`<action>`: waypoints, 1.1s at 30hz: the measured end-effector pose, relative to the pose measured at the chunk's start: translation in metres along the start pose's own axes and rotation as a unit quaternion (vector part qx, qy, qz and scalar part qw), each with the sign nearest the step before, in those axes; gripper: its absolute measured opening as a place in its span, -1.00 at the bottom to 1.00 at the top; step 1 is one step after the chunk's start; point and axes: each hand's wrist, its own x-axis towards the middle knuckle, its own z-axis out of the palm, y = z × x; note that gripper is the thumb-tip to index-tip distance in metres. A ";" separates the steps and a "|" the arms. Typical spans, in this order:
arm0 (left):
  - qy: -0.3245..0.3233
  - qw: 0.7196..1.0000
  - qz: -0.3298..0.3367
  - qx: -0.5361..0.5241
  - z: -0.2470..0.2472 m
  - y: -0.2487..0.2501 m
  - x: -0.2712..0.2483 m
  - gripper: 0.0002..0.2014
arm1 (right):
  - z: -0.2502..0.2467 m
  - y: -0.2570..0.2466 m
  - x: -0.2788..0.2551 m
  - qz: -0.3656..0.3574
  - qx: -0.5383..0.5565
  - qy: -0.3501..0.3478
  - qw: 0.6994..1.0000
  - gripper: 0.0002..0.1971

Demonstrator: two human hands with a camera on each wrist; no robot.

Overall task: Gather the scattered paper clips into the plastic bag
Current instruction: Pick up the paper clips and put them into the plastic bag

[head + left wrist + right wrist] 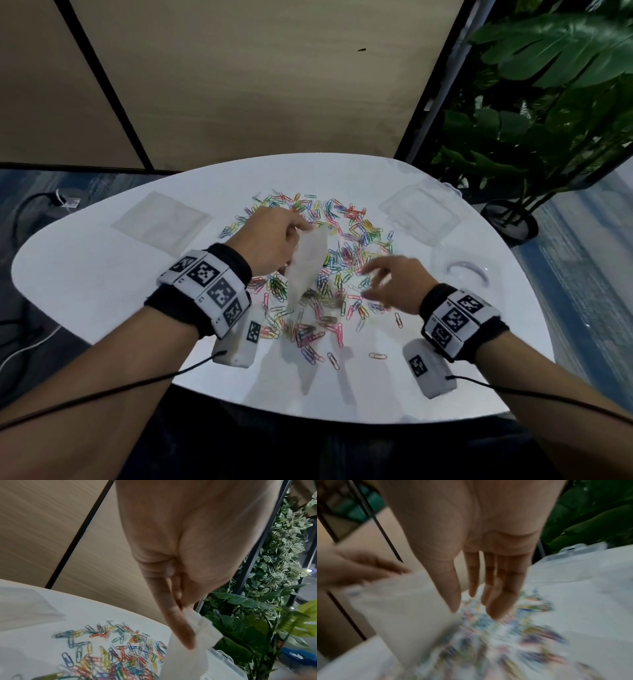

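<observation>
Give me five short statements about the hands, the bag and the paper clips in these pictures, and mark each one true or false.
1. The left hand pinches the plastic bag at its top edge. True.
2. The right hand grips a fistful of clips. False: its fingers are straight and hold nothing.
3. The paper clips are all one colour. False: they are many colours.
4. The clips lie on a white table. True.
5. A clear plastic box stands on the table's right side. True.

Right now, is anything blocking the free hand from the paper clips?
Nothing visible does. The right hand hovers open directly over the paper clips, while the left hand holds the plastic bag beside it.
</observation>
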 end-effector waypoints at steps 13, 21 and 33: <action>0.009 0.999 -0.002 0.050 -0.028 -0.023 -0.020 -0.66 | 0.125 0.009 -0.026 0.035 0.024 -0.020 0.999 -0.26; 0.012 0.997 -0.009 0.077 -0.037 -0.033 -0.017 -0.64 | 0.142 -0.035 0.005 -0.081 -0.013 0.002 0.997 -0.54; -0.020 0.997 -0.022 0.070 -0.031 -0.031 -0.013 -0.65 | 0.100 -0.018 0.034 0.039 0.036 0.051 0.997 -0.90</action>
